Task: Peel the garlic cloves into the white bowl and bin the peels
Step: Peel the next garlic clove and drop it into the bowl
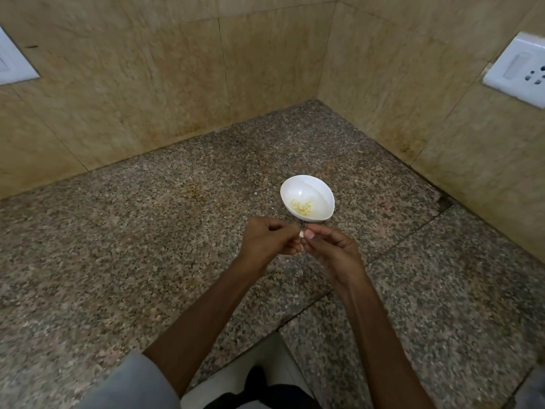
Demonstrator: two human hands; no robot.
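A white bowl [317,188] stands on the speckled granite counter [147,246] near the corner, with several peeled pale-yellow garlic cloves [302,207] inside. Just in front of the bowl my left hand [269,239] and my right hand [333,250] meet above the counter. Both pinch one small whitish garlic clove [302,234] between fingertips and thumbs. Most of the clove is hidden by the fingers.
Beige tiled walls [177,84] close the counter at the back and right. A white switch plate [520,66] is on the right wall, another [13,63] on the left. The counter's front edge [265,343] cuts in near my body.
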